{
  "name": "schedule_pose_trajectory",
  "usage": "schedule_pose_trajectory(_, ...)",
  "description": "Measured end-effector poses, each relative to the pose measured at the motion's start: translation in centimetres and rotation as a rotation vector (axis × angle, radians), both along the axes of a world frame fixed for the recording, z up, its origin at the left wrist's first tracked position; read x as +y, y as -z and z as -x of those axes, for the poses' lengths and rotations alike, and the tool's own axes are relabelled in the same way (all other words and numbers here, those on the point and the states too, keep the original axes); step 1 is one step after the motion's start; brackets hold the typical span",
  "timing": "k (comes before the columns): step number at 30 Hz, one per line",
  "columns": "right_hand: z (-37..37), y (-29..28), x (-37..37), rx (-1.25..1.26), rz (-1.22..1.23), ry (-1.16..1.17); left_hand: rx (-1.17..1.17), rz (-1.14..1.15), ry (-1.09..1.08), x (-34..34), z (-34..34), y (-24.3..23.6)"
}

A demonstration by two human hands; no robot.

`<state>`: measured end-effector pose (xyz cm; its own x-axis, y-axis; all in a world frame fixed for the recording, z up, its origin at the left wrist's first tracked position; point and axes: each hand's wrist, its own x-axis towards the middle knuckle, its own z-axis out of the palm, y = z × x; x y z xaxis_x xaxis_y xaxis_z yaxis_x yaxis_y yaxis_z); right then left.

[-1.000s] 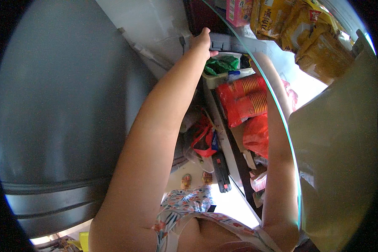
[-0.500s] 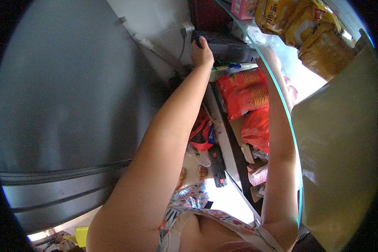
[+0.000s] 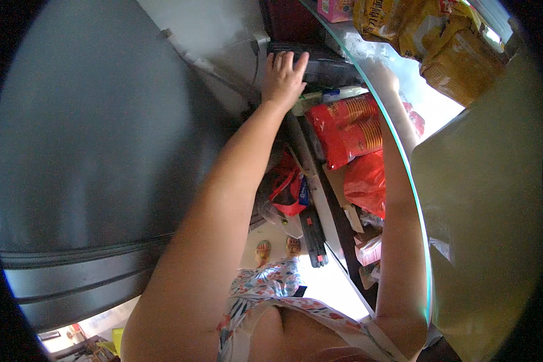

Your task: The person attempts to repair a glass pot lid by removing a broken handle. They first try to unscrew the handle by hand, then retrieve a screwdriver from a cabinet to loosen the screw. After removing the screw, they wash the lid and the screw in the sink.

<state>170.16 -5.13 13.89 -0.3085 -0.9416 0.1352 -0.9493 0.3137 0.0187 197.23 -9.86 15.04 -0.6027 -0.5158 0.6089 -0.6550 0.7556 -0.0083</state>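
Observation:
My left hand (image 3: 283, 81) lies with fingers apart on the front edge of a long black case (image 3: 326, 67) at the back of the space. My right hand (image 3: 383, 78) is seen through the glass shelf (image 3: 397, 137) at the case's right end. Its fingers are blurred and hidden, so I cannot tell its grip. Just below the case lies a pale bin (image 3: 344, 91). Red packs of stacked round items (image 3: 348, 140) and a red plastic bag (image 3: 362, 184) lie beside my right forearm.
A large dark grey appliance (image 3: 90, 133) fills the left. Yellow food packets (image 3: 440, 54) and a pink box (image 3: 335, 9) sit on the glass at top right. A red and black bag (image 3: 288, 190) and a slim black case (image 3: 315, 235) are low in the middle.
The black case has come to cover the green bag in the bin. My left hand has shifted down and left, its fingers now spread over the case.

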Motion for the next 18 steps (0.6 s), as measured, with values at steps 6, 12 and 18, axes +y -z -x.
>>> schedule_pose_trajectory(6,0.0,0.4,-0.3,0.115,0.007,-0.117,-0.108,0.18,0.089,-0.7,0.0,-0.3)
schedule_pose_trajectory(12,0.1,1.2,-1.4,0.174,0.087,-0.18,-0.275,0.52,-0.05,-0.7,1.9,0.6)
schedule_pose_trajectory(18,-3.0,-0.4,-1.5,0.213,0.093,-0.253,-0.742,0.5,-0.251,0.3,3.2,1.6)
